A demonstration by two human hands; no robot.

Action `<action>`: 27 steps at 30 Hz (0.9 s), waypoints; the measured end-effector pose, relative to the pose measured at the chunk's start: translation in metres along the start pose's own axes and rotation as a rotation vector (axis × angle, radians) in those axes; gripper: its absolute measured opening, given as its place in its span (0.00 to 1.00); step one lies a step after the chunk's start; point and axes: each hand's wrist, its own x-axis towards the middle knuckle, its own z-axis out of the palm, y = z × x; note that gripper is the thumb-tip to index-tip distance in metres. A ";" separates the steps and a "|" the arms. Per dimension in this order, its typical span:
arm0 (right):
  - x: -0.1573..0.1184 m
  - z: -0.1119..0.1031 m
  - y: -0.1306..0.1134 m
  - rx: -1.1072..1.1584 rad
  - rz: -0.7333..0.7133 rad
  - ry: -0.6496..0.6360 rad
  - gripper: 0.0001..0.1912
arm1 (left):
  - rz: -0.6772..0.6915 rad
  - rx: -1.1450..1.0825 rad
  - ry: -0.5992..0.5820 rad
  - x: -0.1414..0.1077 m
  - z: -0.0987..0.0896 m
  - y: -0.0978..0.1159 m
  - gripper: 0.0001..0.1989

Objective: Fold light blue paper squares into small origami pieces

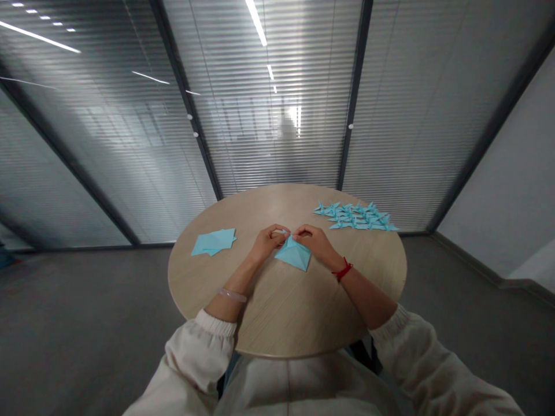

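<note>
A light-blue sheet of origami paper (293,254), partly folded and showing crease lines, lies on the round table between my hands. My left hand (269,240) pinches its far edge from the left, thumb and fingers close together. From the right, my right hand (315,240) grips the same far edge with its fingertips, close to the left ones. The paper's near corner points toward me and rests on the wood. Exactly how the far corner is folded is hidden by my fingers.
Loose blue paper sheets (214,241) lie stacked unevenly on the left of the round wooden table (295,323). Several folded blue paper cranes (358,216) stand in rows at the back right. Behind the table rises a glass partition with blinds (277,156).
</note>
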 end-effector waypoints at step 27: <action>-0.003 -0.003 -0.013 0.400 0.252 -0.048 0.23 | 0.156 -0.040 0.502 0.006 -0.012 -0.005 0.16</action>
